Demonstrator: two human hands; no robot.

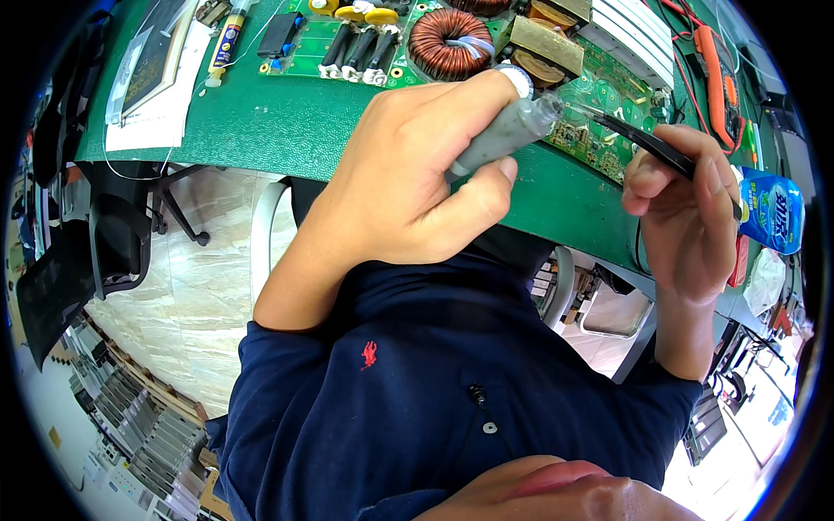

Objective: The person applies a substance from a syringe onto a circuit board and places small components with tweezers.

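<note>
While a white sheet (156, 130) and a dark card (161, 65) are laid together near the left end of the green desk (234, 113), a yellow-and-blue syringe (228, 43) is set just beside them, apparently parked out of the working space yet within reach. Farther right, toward the far edge, a large circuit board (591, 143) is laid with its copper coil (447, 43) upward, so that its parts are probably left open to view from the near edge. Between much of the board and that near edge, seemingly above the surface, a grey cylindrical tool (508, 135) is pinched by the left hand (417, 174) between thumb and forefinger, the other fingers being mostly hidden; by this grip its narrow end is left uncovered and turned right. A slim pair of black tweezers (643, 143) is pinched between the thumb and fingers of the right hand (695, 200), seemingly so that the tips are left free and can be finely steadied. Those tips are held close to the tool's narrow end; whether it is touched, or anything is clasped, cannot be told. Toward the desk's right end, an orange multimeter (717, 82) is placed beyond the board, presumably for clearance, and a blue pack (771, 213) is seen just beside the right hand.
</note>
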